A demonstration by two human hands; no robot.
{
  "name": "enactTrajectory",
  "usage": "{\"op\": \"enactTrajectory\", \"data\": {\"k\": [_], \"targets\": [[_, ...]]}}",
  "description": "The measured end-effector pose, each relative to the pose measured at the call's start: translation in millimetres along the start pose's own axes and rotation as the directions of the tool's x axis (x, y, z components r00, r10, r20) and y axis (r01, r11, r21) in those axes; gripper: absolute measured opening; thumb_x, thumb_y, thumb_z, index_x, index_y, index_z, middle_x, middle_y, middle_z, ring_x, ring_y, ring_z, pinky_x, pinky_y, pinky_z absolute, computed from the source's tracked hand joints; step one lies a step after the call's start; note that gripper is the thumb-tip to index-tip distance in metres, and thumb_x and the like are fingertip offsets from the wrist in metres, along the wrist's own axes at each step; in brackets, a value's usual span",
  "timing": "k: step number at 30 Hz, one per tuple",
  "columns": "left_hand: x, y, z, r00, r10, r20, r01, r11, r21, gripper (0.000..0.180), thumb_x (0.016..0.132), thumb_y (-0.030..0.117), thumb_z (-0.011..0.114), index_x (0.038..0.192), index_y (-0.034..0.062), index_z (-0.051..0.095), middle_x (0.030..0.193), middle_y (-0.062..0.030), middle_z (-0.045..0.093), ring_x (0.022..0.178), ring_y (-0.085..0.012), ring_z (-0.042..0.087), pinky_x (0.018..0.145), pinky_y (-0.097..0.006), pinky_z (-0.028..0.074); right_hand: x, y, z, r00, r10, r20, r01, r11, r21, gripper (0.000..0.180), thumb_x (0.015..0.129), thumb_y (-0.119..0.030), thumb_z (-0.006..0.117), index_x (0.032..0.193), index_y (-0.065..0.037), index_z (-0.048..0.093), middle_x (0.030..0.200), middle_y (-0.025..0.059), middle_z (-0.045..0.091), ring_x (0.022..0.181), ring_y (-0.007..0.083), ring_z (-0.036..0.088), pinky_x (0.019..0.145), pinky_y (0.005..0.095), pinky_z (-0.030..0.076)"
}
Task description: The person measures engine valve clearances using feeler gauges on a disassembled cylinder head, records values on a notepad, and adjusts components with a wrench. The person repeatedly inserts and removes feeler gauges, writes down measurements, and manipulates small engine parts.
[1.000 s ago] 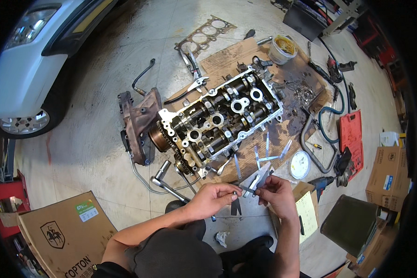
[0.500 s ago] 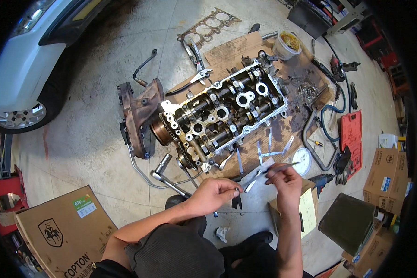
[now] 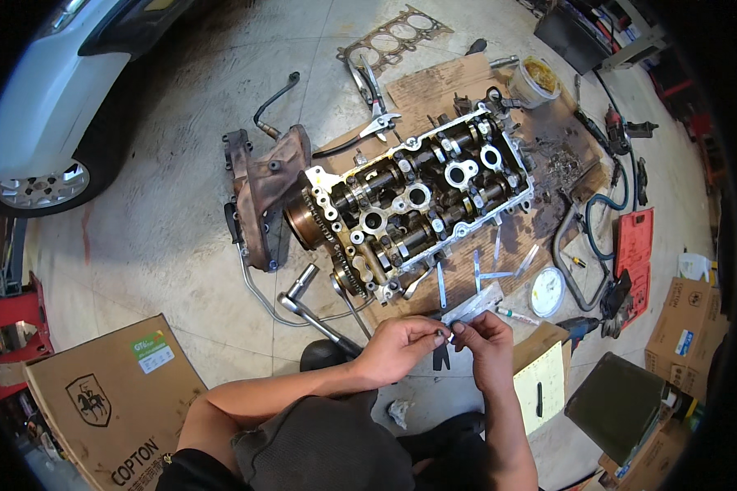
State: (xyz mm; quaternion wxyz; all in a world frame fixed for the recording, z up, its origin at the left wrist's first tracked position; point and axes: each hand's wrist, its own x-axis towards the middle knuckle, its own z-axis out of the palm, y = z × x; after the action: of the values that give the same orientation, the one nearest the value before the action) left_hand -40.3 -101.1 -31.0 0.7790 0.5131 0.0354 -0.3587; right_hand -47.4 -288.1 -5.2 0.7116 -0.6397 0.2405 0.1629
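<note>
Both hands, left hand (image 3: 401, 348) and right hand (image 3: 485, 344), pinch the hinge end of a feeler gauge set (image 3: 471, 304); its blades fan away toward the cylinder head (image 3: 418, 200). The thin steel looks light, springy and probably oily: best held at the hinge.

A concrete floor (image 3: 164, 245) carries everything. Flattened cardboard (image 3: 442, 82) lies on it under the cylinder head (image 3: 418, 200). Directly on the floor lie a head gasket (image 3: 393, 33), a rusty manifold (image 3: 262, 192), a ratchet (image 3: 307, 307), a red tool case (image 3: 635, 254), a white tub (image 3: 534, 80), a round gauge (image 3: 546, 291) and cardboard boxes (image 3: 110, 405).
</note>
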Motion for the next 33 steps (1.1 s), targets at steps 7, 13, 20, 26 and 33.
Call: {"op": "enactTrajectory", "data": {"k": [7,13,20,26,33], "targets": [[-9.4,-8.2,-11.8,0.997,-0.070,-0.012,0.071,0.995,0.075,0.018,0.097,0.010,0.060,0.107,-0.0026,0.068,0.092,-0.0012,0.068,0.081,-0.0048,0.056,0.072,-0.022,0.046,-1.0,12.1,-7.6,0.973,0.147,0.176,-0.148,0.989,-0.006,0.007,0.085,-0.004,0.070,0.087,0.001,0.066,0.078,0.0089,0.069,0.071,0.0140,0.065,0.065,0.0277,0.051],[-23.3,1.4,-29.2,0.982,-0.089,-0.168,0.111,0.986,0.124,0.018,0.096,0.008,0.061,0.109,-0.0019,0.069,0.093,-0.0006,0.069,0.081,-0.0039,0.055,0.073,-0.020,0.045,45.1,54.0,-50.5,0.991,-0.063,-0.117,-0.042,0.683,-0.729,0.020,0.083,-0.005,0.064,0.101,0.002,0.068,0.088,0.0141,0.072,0.078,0.0203,0.069,0.069,0.0321,0.054],[-20.0,15.0,-25.8,0.972,-0.018,-0.236,0.043,0.994,0.099,0.019,0.095,0.008,0.062,0.109,-0.0023,0.069,0.101,-0.0040,0.070,0.084,-0.0055,0.059,0.077,-0.021,0.048,83.6,76.3,0.8,0.921,-0.379,-0.091,0.064,0.376,-0.924,0.016,0.077,-0.008,0.065,0.090,-0.001,0.059,0.083,0.0183,0.065,0.082,0.0373,0.065,0.073,0.0447,0.053],[-16.7,17.9,-26.7,0.957,-0.005,-0.290,0.031,0.996,0.084,0.018,0.094,0.008,0.063,0.106,-0.0023,0.070,0.110,-0.0127,0.070,0.092,-0.0141,0.064,0.081,-0.027,0.051,94.1,73.8,19.0,0.950,-0.263,-0.168,-0.079,0.320,-0.944,0.015,0.075,-0.009,0.068,0.083,-0.001,0.060,0.082,0.0217,0.068,0.077,0.0390,0.067,0.073,0.0469,0.054],[-16.7,28.1,-23.6,0.958,0.024,-0.287,0.005,0.995,0.102,0.018,0.094,0.009,0.063,0.107,-0.0019,0.069,0.110,-0.0132,0.070,0.094,-0.0150,0.064,0.082,-0.028,0.052,90.5,69.4,0.3,0.951,-0.170,-0.258,-0.076,0.681,-0.728,0.016,0.079,-0.013,0.063,0.080,0.002,0.069,0.074,0.0166,0.070,0.073,0.0318,0.069,0.069,0.0418,0.054]]}}
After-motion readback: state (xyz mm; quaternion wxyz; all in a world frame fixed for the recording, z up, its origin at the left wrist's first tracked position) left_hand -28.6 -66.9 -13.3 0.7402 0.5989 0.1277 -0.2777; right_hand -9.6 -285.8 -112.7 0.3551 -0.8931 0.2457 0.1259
